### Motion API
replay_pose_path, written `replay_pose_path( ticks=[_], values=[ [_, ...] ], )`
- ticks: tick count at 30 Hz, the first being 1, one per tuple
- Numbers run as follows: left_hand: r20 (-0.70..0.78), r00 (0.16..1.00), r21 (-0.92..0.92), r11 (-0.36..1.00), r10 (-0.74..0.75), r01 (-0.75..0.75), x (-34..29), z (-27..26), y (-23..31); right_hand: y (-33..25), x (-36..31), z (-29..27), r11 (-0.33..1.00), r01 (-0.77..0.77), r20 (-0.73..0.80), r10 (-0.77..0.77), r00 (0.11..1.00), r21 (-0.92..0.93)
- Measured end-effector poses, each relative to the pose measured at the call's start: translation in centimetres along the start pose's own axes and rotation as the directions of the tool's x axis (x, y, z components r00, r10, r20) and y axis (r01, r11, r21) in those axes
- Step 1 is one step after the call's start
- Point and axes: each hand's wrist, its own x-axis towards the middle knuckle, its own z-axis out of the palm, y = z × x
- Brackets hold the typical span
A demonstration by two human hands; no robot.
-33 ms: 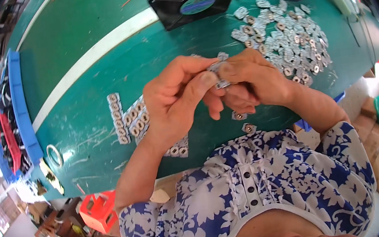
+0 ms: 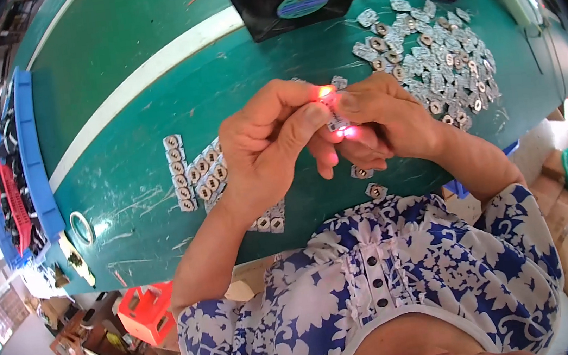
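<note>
Between my two hands, over the middle of the green table, is a small circuit board (image 2: 338, 120) with lit lights, orange-red at its upper end and pink-red at its lower end. My left hand (image 2: 268, 133) pinches it from the left with thumb and forefinger. From the other side my right hand (image 2: 389, 111) grips it, thumb on top and the other fingers curled below. The fingers cover much of the board. Similar boards with round metal parts lie in rows (image 2: 207, 171) left of my hands, partly hidden by my left wrist. Two single boards (image 2: 375, 190) lie near my right forearm.
A loose heap of the same small boards (image 2: 436, 63) spreads at the right. A black fan (image 2: 298, 2) stands at the far side. On the left are a blue bin (image 2: 33, 158) and a white ring (image 2: 81, 228); a red stool (image 2: 146, 315) stands below the table.
Lights on the held board have come on; it looked unlit before. Both hands keep nearly the same grip, and the whole view has shifted slightly.
</note>
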Motion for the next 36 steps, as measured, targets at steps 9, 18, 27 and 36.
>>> replay_pose_path(
  ticks=[9, 18, 27, 36],
  values=[
    [-0.132, 0.986, 0.007, 0.994, 0.105, -0.105, -0.2, 0.6, -0.7, 0.5, 0.5, 0.1, 0.994, 0.046, -0.164, -0.061, 0.985, -0.095],
    [0.083, 0.934, 0.685, 0.66, 0.349, -0.307, -0.1, -1.9, 0.6, 1.1, 0.7, -0.4, 0.887, 0.101, -0.377, -0.291, 0.879, -0.45],
    [-0.171, 0.898, 0.756, 0.638, 0.406, -0.145, -2.6, -7.3, 4.3, 0.3, 0.4, -1.5, -0.267, 0.277, 0.384, -0.694, 0.609, -0.923],
    [0.043, 0.949, 0.985, 0.146, 0.312, -0.092, -6.5, -5.5, 2.4, 6.6, -2.3, 1.9, -0.402, 0.555, 0.655, -0.169, 0.736, -0.728]
  ],
)
